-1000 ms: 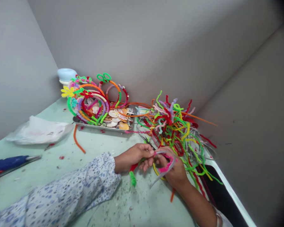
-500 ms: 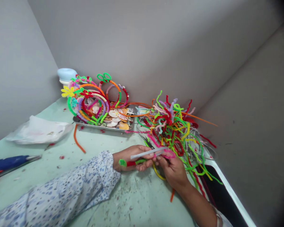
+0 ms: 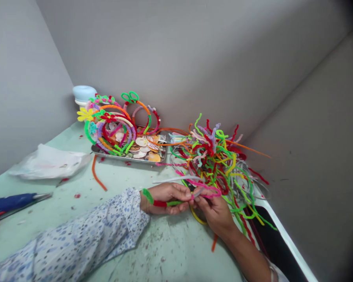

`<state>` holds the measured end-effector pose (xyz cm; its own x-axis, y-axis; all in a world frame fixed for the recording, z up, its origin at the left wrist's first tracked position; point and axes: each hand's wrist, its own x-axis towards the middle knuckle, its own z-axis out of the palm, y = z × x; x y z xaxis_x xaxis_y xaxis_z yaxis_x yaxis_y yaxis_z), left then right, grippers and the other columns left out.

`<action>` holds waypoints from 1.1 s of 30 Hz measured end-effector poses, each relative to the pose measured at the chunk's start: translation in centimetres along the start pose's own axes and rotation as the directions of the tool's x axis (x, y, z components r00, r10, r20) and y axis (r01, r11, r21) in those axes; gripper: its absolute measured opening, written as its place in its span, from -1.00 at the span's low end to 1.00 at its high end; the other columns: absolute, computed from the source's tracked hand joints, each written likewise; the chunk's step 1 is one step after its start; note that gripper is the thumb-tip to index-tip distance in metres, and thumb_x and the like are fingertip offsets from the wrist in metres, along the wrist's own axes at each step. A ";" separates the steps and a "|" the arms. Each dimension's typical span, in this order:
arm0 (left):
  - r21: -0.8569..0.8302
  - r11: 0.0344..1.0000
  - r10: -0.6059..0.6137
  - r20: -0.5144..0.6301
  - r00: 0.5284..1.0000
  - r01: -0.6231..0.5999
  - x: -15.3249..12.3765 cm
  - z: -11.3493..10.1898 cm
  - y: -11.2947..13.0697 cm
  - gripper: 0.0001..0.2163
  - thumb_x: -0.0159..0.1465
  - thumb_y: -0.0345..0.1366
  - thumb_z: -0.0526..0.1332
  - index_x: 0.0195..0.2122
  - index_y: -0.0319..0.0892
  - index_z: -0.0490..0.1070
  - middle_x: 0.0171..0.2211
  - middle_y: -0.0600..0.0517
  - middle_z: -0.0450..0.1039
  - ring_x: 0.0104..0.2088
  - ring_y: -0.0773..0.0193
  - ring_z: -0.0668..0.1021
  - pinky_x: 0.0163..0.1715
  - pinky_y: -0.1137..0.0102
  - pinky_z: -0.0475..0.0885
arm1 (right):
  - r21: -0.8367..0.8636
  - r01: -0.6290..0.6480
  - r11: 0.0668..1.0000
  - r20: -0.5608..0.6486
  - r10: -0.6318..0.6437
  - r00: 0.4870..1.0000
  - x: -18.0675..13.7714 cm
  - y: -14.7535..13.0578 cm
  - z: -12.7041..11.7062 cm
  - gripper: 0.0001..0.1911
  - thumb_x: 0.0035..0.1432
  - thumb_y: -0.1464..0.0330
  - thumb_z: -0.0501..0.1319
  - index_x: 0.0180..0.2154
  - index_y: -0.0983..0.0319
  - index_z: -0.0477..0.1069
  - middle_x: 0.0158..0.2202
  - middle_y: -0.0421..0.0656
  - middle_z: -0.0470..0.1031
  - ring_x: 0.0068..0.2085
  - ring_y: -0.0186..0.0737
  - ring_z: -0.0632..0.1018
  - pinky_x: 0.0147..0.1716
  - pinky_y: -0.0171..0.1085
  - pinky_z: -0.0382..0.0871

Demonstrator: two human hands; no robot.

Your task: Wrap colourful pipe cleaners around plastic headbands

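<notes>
In front of me my left hand [image 3: 167, 193] is closed on a headband, a thin grey band partly wrapped in green and red pipe cleaner [image 3: 160, 203]. Its wrapped end curves up over my left wrist, and a bare grey strip [image 3: 167, 180] reaches left above that hand. My right hand [image 3: 216, 213] pinches a pink pipe cleaner [image 3: 216, 192] against the band, fingertips meeting those of my left hand. The pink strand loops out over the right fingers. Exactly how it winds on the band is hidden by my fingers.
A heap of coloured pipe cleaners [image 3: 220, 156] lies beyond my right hand. A metal tray [image 3: 129, 159] holds shells and finished headbands [image 3: 114, 117]. Leftward are a plastic bag [image 3: 50, 162], blue-handled pliers [image 3: 14, 203] and an orange pipe cleaner [image 3: 97, 174]. A black flat object [image 3: 278, 239] lies right.
The headband has turned in my hands: its green end now points up over my left wrist, and the bare grey strip has shifted up and left. The pink loop shows further right.
</notes>
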<state>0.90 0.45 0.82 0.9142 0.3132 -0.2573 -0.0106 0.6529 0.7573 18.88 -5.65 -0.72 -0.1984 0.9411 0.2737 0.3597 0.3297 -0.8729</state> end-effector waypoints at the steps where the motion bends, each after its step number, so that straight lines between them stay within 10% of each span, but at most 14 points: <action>1: 0.000 1.000 -0.008 0.008 1.000 0.008 0.0 -0.2 -0.1 -0.91 0.18 -0.33 0.17 -0.39 -0.26 0.32 -0.63 0.10 0.29 -0.73 0.50 0.29 -0.76 0.57 0.03 | 0.017 -0.004 1.000 0.004 0.004 1.000 0.0 0.0 0.0 -0.79 0.21 0.41 0.06 -0.43 0.23 0.40 -0.48 -0.20 0.40 -0.43 -0.31 0.44 -0.39 -0.34 0.30; 33: 0.003 1.000 0.005 -0.002 1.000 -0.005 0.4 0.0 -0.7 -0.82 0.19 -0.25 0.18 -0.31 -0.29 0.36 -0.64 0.14 0.26 -0.76 0.52 0.25 -0.78 0.56 0.01 | 0.132 -0.101 0.986 -0.002 0.102 0.995 0.2 -0.1 -0.3 -0.79 0.18 0.28 0.10 -0.44 0.22 0.40 -0.46 -0.21 0.42 -0.42 -0.33 0.46 -0.40 -0.37 0.38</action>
<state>1.29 0.12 0.17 0.9134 0.3174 -0.2549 -0.0136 0.6497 0.7601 19.05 -5.48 -0.45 -0.1589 0.9700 0.1840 0.2545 0.2203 -0.9416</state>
